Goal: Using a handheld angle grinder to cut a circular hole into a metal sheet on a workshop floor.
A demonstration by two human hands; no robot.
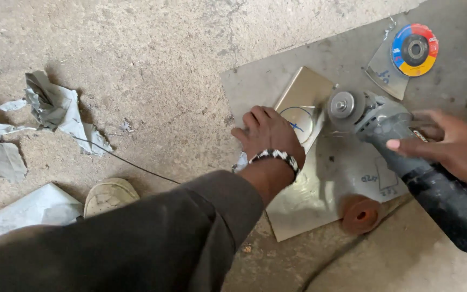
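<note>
Your left hand (pixel 268 135) presses flat on the small metal plate (pixel 305 92), fingers just beside the disc of the angle grinder (pixel 371 121) that your right hand (pixel 452 146) grips. On the floor sheet (pixel 320 194), a kickback could reach them.

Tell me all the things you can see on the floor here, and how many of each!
angle grinder: one, grey and black, right of centre, disc over the metal sheet
metal sheet: one, shiny pale, with a blue drawn circle, under the left hand
grey board: one, dull grey, beneath the sheet
flap disc: one, blue, red and yellow, top right
grinding wheel: one, reddish brown, on the sheet's lower edge
crumpled paper scraps: several, grey-white, left side
shoe: one, pale tan, lower left
cord: one, thin black, across the floor
left hand: pressed flat on the sheet, beaded wristband
right hand: gripping the grinder
</note>
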